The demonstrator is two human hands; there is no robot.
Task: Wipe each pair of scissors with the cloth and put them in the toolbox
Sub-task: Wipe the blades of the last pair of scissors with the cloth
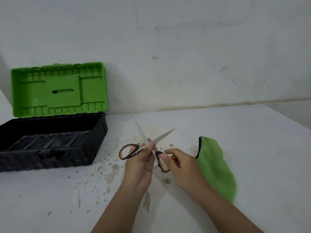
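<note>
Item: scissors point(148, 145), orange-and-black handles, blades spread wide in a V, sitting at centre frame above the stained table point(235, 132).

Left hand point(141, 163): gripping the scissors near the pivot, fingers curled round the crossing of the blades.

Right hand point(178, 163): pinching the right-hand handle loop, fingers bent round it.

Cloth point(217, 167): green, lying flat at right of centre, just beside the right wrist, held by neither hand.

Toolbox point(50, 148): black tray, green lid standing open, at left of frame, well apart from the hands.

Handling note: likely best to keep the left grip clear of the edges, free the right hand for the cloth, and wipe from pivot toward tip.
</note>
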